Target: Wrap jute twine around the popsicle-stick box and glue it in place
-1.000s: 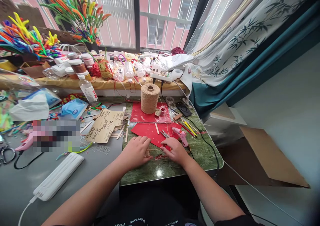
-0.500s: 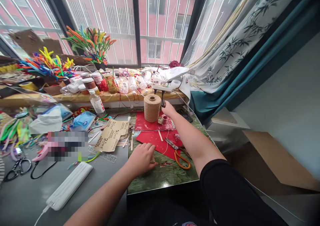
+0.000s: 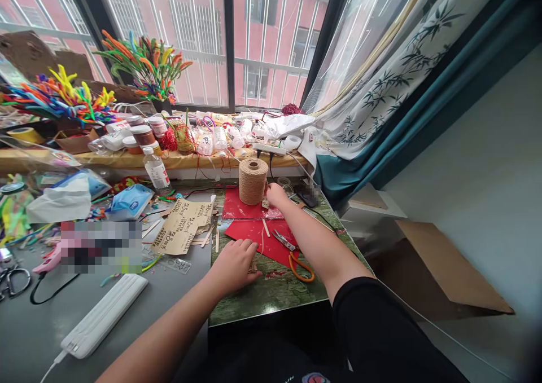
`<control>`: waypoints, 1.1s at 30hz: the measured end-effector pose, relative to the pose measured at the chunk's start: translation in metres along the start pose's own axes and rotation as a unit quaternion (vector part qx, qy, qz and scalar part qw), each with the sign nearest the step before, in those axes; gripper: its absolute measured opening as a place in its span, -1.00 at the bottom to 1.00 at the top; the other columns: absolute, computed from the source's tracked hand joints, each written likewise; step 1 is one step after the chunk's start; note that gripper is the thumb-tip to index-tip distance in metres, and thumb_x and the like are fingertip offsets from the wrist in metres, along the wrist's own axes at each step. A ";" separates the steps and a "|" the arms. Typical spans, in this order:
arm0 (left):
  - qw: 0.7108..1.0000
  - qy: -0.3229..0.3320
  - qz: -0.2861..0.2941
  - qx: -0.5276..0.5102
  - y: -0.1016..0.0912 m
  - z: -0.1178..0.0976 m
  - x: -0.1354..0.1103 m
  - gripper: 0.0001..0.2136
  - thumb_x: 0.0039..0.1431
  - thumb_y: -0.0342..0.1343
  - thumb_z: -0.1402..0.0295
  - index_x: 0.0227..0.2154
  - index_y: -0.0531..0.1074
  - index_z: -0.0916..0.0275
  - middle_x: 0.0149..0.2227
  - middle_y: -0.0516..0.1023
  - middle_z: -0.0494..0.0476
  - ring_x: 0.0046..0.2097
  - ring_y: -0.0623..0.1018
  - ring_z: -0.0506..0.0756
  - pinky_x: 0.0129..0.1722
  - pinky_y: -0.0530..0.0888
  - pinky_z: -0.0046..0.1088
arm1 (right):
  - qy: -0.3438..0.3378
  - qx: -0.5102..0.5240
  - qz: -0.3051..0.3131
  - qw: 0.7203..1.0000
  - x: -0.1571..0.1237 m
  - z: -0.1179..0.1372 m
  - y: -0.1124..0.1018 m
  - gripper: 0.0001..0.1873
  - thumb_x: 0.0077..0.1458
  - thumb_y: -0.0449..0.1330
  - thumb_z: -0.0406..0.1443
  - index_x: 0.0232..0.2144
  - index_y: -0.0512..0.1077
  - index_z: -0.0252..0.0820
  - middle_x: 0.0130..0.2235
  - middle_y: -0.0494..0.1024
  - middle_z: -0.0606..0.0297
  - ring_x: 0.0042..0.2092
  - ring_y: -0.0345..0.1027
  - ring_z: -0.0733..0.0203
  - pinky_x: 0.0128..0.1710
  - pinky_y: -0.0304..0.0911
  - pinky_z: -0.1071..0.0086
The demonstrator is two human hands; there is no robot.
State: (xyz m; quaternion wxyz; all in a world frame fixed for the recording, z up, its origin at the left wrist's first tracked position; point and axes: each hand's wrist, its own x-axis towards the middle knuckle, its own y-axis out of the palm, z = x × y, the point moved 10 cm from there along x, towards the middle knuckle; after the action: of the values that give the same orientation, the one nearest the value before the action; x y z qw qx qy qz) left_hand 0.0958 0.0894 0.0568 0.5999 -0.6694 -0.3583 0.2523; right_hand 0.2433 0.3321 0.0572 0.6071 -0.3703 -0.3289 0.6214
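Observation:
My left hand (image 3: pixel 236 263) lies low over the green tabletop, its fingers curled round a small tan, stick-like piece (image 3: pixel 253 266) that is mostly covered. A thin strand of twine (image 3: pixel 261 246) runs up from near that piece. My right hand (image 3: pixel 276 196) reaches forward, its fingers closed just right of a large spool of brown twine (image 3: pixel 253 183). What those fingers hold is hidden. The upright spool stands on a red sheet (image 3: pixel 232 205). Under my right forearm, scissors with orange handles (image 3: pixel 301 269) lie partly on a second red sheet (image 3: pixel 245 233).
Left of the sheets lie sandpaper sheets (image 3: pixel 180 230), wooden sticks and a white power strip (image 3: pixel 104 315). A plastic bottle (image 3: pixel 156 171) stands behind them. Jars and pipe cleaners crowd the windowsill (image 3: pixel 190 162). A cardboard box (image 3: pixel 449 264) sits at the right.
My right hand has come slightly back toward me and now covers the small reel beside the spool. My left hand stays on the tan piece. The view has shifted slightly.

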 end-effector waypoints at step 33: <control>1.000 0.003 0.006 0.009 0.004 0.000 0.004 -0.36 0.18 0.27 -0.03 0.20 0.34 0.23 0.06 0.53 0.30 0.08 0.51 0.34 0.07 0.35 -0.13 | -0.194 0.114 0.129 0.966 -0.338 -0.025 -0.004 -0.63 0.42 0.02 -0.25 0.14 0.48 0.13 -0.03 0.69 0.22 -0.04 0.62 0.00 -0.04 0.49 0.16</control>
State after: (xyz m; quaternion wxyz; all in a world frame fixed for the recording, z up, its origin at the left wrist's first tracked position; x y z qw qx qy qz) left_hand 0.0987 0.0922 0.0536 0.6049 -0.6673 -0.3501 0.2573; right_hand 0.2632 -0.0064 0.0688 0.4849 -0.2102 -0.3170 0.7876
